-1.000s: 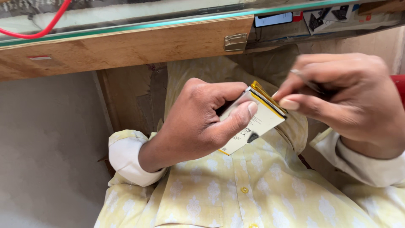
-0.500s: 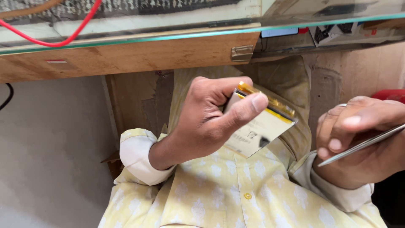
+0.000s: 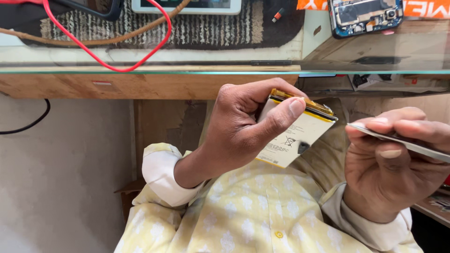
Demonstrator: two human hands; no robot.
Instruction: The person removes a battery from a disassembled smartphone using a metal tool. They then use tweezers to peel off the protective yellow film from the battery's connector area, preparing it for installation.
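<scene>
My left hand (image 3: 239, 133) grips a flat white phone battery (image 3: 300, 136) with a yellow taped top edge, thumb pressed on its face, held above my lap. To its right, my right hand (image 3: 393, 164) pinches a thin flat metal tool (image 3: 403, 143) whose tip points left toward the battery, a short gap away. Both sleeves are pale yellow with a white pattern.
A glass-topped wooden counter edge (image 3: 140, 84) runs across above my hands. On it lie a red wire (image 3: 108, 63), a striped dark mat (image 3: 197, 28), a tablet (image 3: 187, 5) and an opened phone (image 3: 365, 16). A grey floor (image 3: 56, 178) is at left.
My right hand pulled away from the battery to the right with the metal tool, then lifted a little. The left hand raised the battery slightly; the view tilted up toward the counter.
</scene>
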